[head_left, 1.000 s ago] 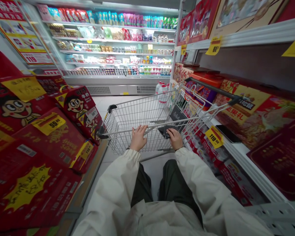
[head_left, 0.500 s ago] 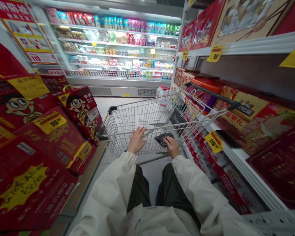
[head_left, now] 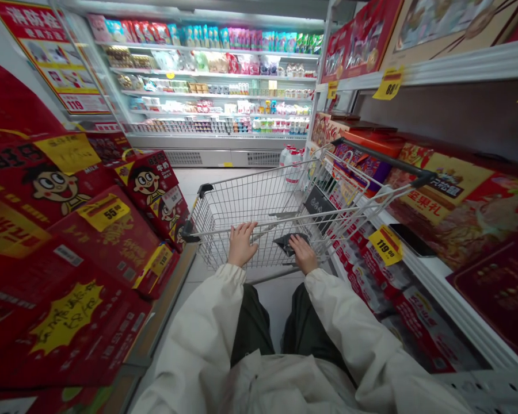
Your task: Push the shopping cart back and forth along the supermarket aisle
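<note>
A wire shopping cart (head_left: 259, 195) stands sideways before me, its dark handle bar (head_left: 384, 160) at the right. My left hand (head_left: 242, 244) rests on the cart's near top rim, fingers stretched out and holding nothing. Lower and to the right, my right hand (head_left: 303, 254) lies over a dark grey cloth (head_left: 285, 244) against the cart's near wire side. Its fingers reach across the cloth, and the palm side is hidden. No goods show in the cart's basket.
Red boxes (head_left: 155, 190) are stacked close on the left. A shelf (head_left: 414, 259) with gift boxes runs along the right, a black phone (head_left: 412, 240) on its edge. Behind the cart stand white bottles (head_left: 291, 164) and a lit refrigerated case (head_left: 216, 115).
The view has swung slightly left, so everything sits farther right. My right hand's fingers have spread flatter over the cloth. My left hand stays on the rim.
</note>
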Demonstrator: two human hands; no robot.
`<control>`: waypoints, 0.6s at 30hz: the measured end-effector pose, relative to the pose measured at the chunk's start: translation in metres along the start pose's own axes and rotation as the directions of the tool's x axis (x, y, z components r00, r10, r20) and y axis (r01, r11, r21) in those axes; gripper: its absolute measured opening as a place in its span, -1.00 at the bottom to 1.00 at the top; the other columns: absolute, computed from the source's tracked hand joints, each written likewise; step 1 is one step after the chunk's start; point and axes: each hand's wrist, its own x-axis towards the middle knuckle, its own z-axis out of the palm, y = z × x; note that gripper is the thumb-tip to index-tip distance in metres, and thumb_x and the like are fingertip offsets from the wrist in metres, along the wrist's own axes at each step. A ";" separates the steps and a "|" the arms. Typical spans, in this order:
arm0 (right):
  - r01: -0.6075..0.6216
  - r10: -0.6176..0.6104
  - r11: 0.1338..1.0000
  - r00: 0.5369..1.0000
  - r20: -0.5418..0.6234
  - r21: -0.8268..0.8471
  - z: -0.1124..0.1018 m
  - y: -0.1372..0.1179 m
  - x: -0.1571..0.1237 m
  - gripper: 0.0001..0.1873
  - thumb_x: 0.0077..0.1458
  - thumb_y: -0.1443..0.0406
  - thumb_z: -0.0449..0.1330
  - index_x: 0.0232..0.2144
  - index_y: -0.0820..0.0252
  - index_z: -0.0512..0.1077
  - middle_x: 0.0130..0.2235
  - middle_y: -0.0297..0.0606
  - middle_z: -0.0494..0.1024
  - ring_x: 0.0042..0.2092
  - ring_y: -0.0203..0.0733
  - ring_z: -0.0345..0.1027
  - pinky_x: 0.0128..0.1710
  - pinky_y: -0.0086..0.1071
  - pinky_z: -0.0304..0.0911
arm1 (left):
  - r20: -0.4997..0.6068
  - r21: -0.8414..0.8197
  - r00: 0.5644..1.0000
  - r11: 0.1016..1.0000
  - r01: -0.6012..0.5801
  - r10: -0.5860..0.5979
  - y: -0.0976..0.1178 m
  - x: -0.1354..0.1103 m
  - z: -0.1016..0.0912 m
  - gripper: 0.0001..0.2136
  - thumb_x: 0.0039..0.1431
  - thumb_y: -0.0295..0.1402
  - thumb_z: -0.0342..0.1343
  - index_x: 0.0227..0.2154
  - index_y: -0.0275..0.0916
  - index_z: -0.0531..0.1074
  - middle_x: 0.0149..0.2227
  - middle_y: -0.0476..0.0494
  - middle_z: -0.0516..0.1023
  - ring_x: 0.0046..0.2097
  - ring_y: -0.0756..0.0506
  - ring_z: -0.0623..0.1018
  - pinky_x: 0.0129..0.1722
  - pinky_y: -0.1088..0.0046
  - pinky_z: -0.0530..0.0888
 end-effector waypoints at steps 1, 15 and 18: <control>0.014 -0.015 1.000 1.000 -0.022 -0.016 -0.001 0.000 0.004 -0.44 0.16 0.55 -0.13 0.10 0.22 0.42 0.18 -0.12 0.43 0.30 -0.15 0.15 0.30 -0.13 0.14 | -0.002 -0.002 1.000 1.000 -0.004 0.004 0.000 -0.001 0.001 -0.37 -0.03 -0.43 0.05 0.20 -0.16 0.25 0.20 -0.17 0.36 0.27 -0.26 0.25 0.36 -0.07 -0.08; 0.163 -0.167 0.984 0.985 -0.051 -0.075 0.016 -0.001 -0.005 -0.41 0.15 0.57 -0.12 0.12 0.19 0.42 0.14 -0.22 0.48 0.23 -0.23 0.26 0.28 -0.32 0.17 | 0.008 0.039 1.000 0.999 0.007 -0.008 -0.008 -0.011 -0.002 -0.32 0.01 -0.40 0.06 0.27 -0.13 0.15 0.31 -0.13 0.24 0.38 -0.31 0.07 0.34 -0.16 -0.16; 0.149 -0.157 0.985 0.983 -0.096 -0.082 0.004 -0.003 0.009 -0.42 0.19 0.55 -0.15 0.16 0.20 0.38 0.21 -0.21 0.39 0.31 -0.19 0.13 0.30 -0.22 0.14 | -0.055 0.087 0.994 0.991 0.099 -0.094 -0.017 -0.019 -0.003 -0.29 0.00 -0.39 0.09 0.28 -0.18 0.13 0.35 -0.18 0.16 0.39 -0.36 -0.01 0.33 -0.21 -0.19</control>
